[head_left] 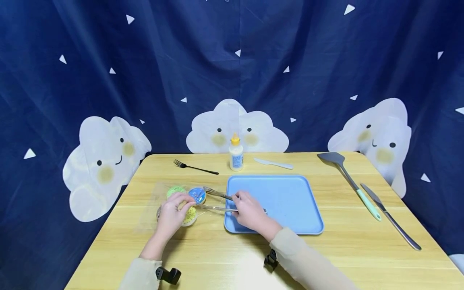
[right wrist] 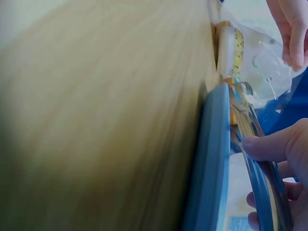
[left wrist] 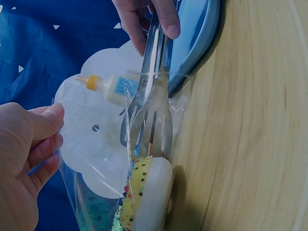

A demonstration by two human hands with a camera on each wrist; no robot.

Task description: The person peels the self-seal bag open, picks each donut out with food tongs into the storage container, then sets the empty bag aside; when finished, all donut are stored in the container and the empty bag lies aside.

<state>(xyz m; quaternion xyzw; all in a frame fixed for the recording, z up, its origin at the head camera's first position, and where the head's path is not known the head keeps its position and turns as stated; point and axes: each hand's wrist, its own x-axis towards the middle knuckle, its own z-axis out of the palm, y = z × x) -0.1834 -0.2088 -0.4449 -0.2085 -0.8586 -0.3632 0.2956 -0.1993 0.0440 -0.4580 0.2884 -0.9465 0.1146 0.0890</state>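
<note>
My left hand (head_left: 173,210) pinches the edge of a clear plastic bag (left wrist: 86,180) and holds its mouth up. Inside lie several round donut-like pieces: a yellow-topped one (head_left: 190,216) with sprinkles, a blue one (head_left: 197,195) and a green one (head_left: 176,190), the last partly behind my hand. In my right hand (head_left: 250,210) is a pair of metal tongs (left wrist: 154,72), held over the left edge of the blue tray (head_left: 282,201). The spread tong tips reach into the bag's mouth, right at the yellow piece.
A white glue bottle (head_left: 236,158) with a yellow cap stands behind the tray. Around it lie a black fork (head_left: 195,167) and a pale knife (head_left: 273,163). At the right are a grey spatula (head_left: 349,177) with a mint handle and a long metal knife (head_left: 393,219).
</note>
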